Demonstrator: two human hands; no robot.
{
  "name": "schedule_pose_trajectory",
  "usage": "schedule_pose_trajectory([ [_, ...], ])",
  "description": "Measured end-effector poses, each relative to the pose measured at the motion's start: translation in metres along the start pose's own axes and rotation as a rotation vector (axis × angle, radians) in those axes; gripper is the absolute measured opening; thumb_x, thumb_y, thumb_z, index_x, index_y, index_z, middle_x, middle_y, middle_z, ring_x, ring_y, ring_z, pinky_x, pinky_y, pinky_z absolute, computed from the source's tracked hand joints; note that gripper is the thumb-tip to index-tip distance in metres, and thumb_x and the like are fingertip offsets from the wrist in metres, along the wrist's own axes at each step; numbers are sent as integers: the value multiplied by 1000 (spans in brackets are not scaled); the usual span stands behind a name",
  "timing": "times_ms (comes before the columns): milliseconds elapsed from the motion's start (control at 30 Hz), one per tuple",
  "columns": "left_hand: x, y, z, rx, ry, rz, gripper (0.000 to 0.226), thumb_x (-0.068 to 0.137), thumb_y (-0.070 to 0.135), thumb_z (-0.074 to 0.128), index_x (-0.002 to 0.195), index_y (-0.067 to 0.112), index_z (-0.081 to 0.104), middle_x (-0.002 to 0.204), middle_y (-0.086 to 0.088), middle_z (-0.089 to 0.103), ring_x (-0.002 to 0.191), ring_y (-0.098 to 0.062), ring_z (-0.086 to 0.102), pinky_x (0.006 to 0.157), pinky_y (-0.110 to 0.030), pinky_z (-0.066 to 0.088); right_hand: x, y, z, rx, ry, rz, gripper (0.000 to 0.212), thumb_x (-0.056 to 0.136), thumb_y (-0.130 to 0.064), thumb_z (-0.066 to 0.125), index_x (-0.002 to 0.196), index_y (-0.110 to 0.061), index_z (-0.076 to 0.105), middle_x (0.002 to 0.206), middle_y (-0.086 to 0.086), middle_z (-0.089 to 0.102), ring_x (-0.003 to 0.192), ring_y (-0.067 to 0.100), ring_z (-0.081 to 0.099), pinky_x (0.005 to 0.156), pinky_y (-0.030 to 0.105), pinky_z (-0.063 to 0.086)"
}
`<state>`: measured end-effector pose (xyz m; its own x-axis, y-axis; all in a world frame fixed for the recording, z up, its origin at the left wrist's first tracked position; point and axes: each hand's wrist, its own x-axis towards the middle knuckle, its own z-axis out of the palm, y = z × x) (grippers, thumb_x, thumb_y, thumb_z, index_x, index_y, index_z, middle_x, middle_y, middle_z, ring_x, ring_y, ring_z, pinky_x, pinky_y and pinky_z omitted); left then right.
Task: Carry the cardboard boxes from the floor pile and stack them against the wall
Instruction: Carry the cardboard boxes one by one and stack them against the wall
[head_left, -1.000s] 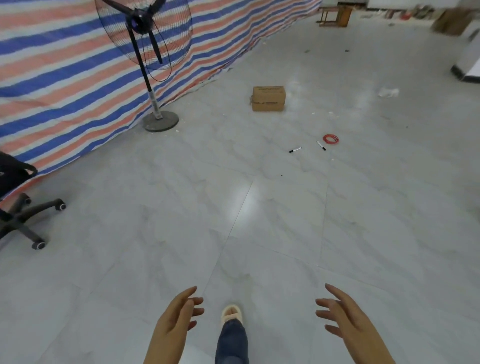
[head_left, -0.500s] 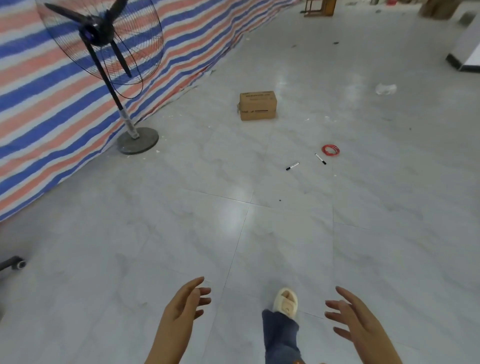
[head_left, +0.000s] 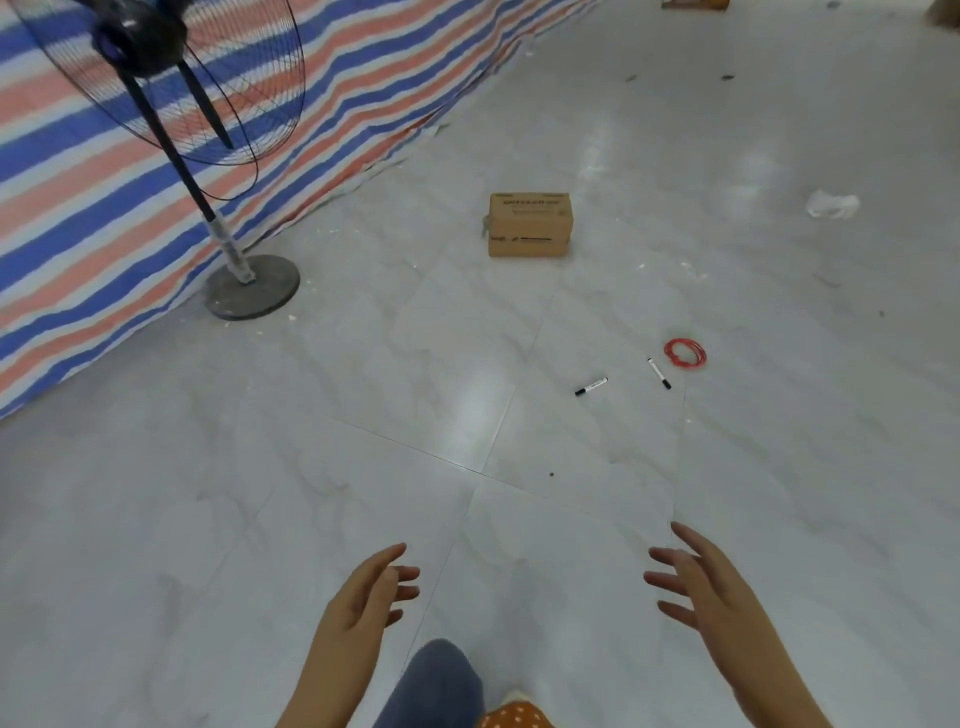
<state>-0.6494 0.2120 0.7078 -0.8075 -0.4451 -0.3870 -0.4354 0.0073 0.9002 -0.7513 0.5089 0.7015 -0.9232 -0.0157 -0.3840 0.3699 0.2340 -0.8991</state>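
Observation:
One small brown cardboard box (head_left: 530, 224) with dark print sits alone on the pale tiled floor, some way ahead of me and slightly left of centre. Low in the view, my left hand (head_left: 371, 592) is held out with its fingers relaxed and holds nothing. My right hand (head_left: 704, 584) is spread beside it, fingers apart, also holding nothing. Both hands are far short of the box. No other box shows on the floor.
A standing fan (head_left: 171, 67) on a round base (head_left: 252, 286) stands at the left before a red, white and blue striped tarpaulin (head_left: 72, 218). Two markers (head_left: 591, 386) and a red ring (head_left: 684, 353) lie ahead right. Crumpled white scrap (head_left: 831, 203) lies farther right.
I have walked forward: the box, fan and markers have come closer and lower in view. The office chair at the left has left the frame. Both hands stay held out and hold nothing.

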Motion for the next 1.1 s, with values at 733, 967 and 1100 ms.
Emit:
schedule_pose_trajectory([
  [733, 498, 244, 90, 56, -129, 28, 25, 99, 20, 43, 109, 30, 64, 96, 4, 73, 89, -8, 68, 79, -27, 51, 453, -206, 69, 49, 119, 64, 33, 99, -20, 44, 132, -23, 47, 111, 2, 64, 97, 17, 65, 83, 36, 50],
  [967, 642, 289, 163, 47, -75, -13, 25, 100, 19, 43, 111, 25, 64, 98, -1, 72, 91, -13, 68, 79, -28, 51, 618, -249, 51, 57, 139, 101, 36, 99, -22, 44, 135, -21, 46, 114, 4, 63, 98, 18, 64, 87, 39, 49],
  [1100, 723, 350, 224, 45, -96, 33, 25, 100, 22, 42, 113, 27, 62, 101, 2, 71, 93, -11, 68, 82, -29, 52, 725, -303, 23, 48, 120, 56, 33, 100, -25, 43, 133, -24, 47, 110, -3, 65, 96, 13, 66, 78, 30, 51],
])
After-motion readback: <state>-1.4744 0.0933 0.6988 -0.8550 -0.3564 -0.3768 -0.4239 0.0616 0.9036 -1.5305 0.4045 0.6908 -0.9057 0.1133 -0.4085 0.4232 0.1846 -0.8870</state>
